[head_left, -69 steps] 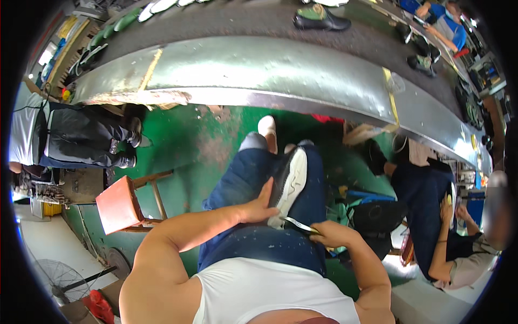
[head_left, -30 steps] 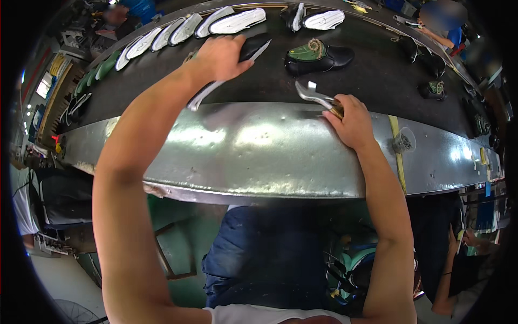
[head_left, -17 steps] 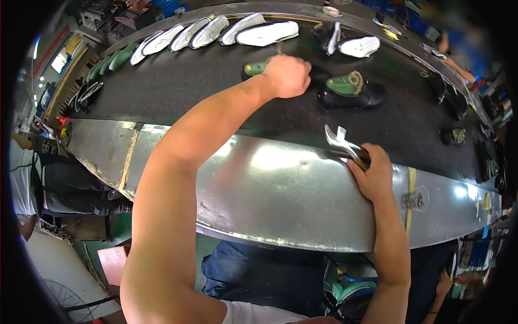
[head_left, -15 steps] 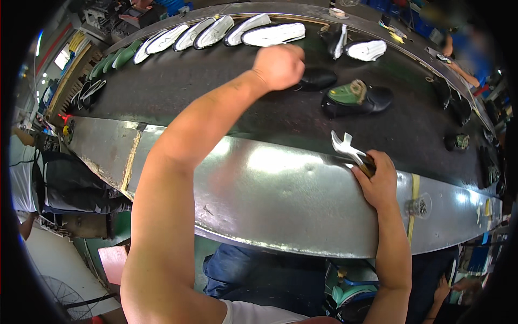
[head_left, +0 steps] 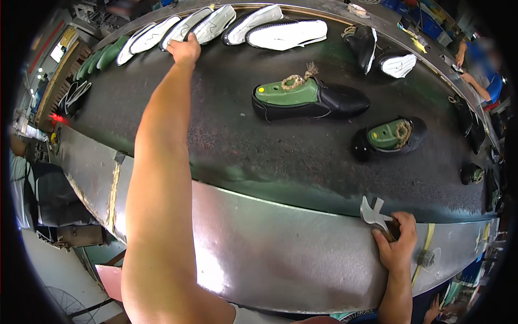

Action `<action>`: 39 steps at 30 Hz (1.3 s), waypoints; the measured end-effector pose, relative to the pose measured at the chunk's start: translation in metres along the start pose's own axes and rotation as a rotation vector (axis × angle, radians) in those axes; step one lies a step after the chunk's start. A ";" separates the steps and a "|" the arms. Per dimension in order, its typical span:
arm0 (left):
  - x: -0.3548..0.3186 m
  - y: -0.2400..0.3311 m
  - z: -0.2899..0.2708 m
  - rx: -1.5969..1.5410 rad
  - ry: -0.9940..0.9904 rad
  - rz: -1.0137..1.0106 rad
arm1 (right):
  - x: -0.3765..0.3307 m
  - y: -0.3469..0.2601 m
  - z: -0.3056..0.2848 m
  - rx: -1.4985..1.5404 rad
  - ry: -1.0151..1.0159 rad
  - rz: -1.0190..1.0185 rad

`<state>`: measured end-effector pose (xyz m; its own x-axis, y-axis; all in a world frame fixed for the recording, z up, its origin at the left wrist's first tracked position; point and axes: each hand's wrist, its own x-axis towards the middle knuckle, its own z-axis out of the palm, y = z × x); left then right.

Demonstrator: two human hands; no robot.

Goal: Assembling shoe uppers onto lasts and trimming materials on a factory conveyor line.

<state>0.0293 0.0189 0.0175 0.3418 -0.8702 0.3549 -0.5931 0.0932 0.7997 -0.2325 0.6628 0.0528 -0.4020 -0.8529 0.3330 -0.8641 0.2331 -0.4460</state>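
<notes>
My left hand (head_left: 185,51) stretches far across the dark conveyor belt (head_left: 216,135) and rests on a white shoe sole (head_left: 190,24) in a row of soles at the far edge; whether it grips the sole I cannot tell. My right hand (head_left: 396,248) lies on the metal rim (head_left: 270,254) at the near right, closed on a small metal pincer tool (head_left: 373,211) whose jaws point up. A black shoe on a green last (head_left: 307,98) lies mid-belt. A second black shoe on a green last (head_left: 389,137) lies to its right.
More white soles (head_left: 286,33) and green soles (head_left: 100,58) line the far edge. Black shoe uppers (head_left: 364,43) and small dark shoes (head_left: 474,174) lie at the right. Another person in blue (head_left: 483,75) stands at the far right. A red stool (head_left: 110,278) stands below left.
My left hand has moved from the black shoe in mid-belt out to the row of white soles at the far left. My right hand stays on the rim with the tool.
</notes>
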 end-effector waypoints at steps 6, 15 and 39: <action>0.030 0.005 0.005 0.053 -0.201 -0.203 | 0.006 -0.002 0.006 0.005 -0.025 -0.021; 0.005 -0.001 -0.081 -0.025 -1.060 -0.351 | 0.007 -0.010 0.008 0.006 0.023 -0.035; -0.478 -0.074 -0.516 -0.735 -1.327 0.003 | -0.087 -0.076 -0.011 0.106 0.239 -0.252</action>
<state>0.2858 0.6774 0.0380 -0.7809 -0.6246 -0.0024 0.0288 -0.0399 0.9988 -0.1353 0.7243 0.0671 -0.2508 -0.7412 0.6227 -0.9138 -0.0310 -0.4050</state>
